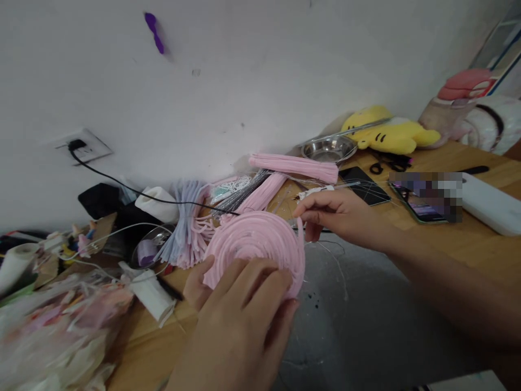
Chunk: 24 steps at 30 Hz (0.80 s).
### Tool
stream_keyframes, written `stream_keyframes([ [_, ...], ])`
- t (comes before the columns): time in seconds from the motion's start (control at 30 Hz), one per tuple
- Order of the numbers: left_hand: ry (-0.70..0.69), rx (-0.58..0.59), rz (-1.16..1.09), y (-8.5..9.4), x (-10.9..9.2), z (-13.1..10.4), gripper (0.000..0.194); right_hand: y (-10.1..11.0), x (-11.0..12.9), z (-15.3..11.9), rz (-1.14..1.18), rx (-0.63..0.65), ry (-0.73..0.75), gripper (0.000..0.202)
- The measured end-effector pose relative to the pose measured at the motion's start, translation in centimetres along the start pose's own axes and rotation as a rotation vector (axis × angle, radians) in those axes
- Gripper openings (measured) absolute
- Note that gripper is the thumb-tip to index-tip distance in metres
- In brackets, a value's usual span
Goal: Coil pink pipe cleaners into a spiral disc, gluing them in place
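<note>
A round pink coil [260,231], wound in many rings of fuzzy strip, is held above the dark grey mat [342,326]. My left hand [248,309] grips it from the near side, thumb at its left edge and fingers spread over its front. At the coil's upper right, my right hand [329,214] pinches the strip's end between thumb and fingers. Behind the coil lie bundles of pink stems [293,167] and, to its left, a tied bundle of pale blue and pink stems [185,222].
A metal bowl [329,149], yellow plush [386,130], scissors [391,163] and phone [421,203] are at the back right. Plastic bags [61,326] and a white roll [152,296] lie left. A black cable [134,190] runs from the wall socket [87,146] towards the coil.
</note>
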<state>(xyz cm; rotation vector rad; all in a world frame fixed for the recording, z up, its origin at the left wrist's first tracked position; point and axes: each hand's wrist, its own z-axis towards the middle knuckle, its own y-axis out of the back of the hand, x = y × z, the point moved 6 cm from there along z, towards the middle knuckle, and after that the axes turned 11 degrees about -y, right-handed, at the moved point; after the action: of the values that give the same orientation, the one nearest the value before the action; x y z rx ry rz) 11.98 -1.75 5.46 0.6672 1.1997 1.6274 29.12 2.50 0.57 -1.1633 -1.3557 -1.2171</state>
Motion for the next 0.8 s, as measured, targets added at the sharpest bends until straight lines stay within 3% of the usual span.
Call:
stream_keyframes([
  [0.17, 0.010, 0.024, 0.001, 0.0, 0.1, -0.3, 0.006, -1.0, -0.9, 0.2, 0.165, 0.044, -0.158, 0.007],
  [0.5, 0.015, 0.163, -0.065, -0.9, 0.6, -0.7, 0.010, -1.6, -0.9, -0.1, 0.072, -0.016, -0.161, 0.014],
  [0.8, 0.004, 0.099, -0.108, -0.8, 0.2, -0.2, 0.004, -1.6, -1.4, 0.0, 0.129, -0.079, -0.177, 0.016],
])
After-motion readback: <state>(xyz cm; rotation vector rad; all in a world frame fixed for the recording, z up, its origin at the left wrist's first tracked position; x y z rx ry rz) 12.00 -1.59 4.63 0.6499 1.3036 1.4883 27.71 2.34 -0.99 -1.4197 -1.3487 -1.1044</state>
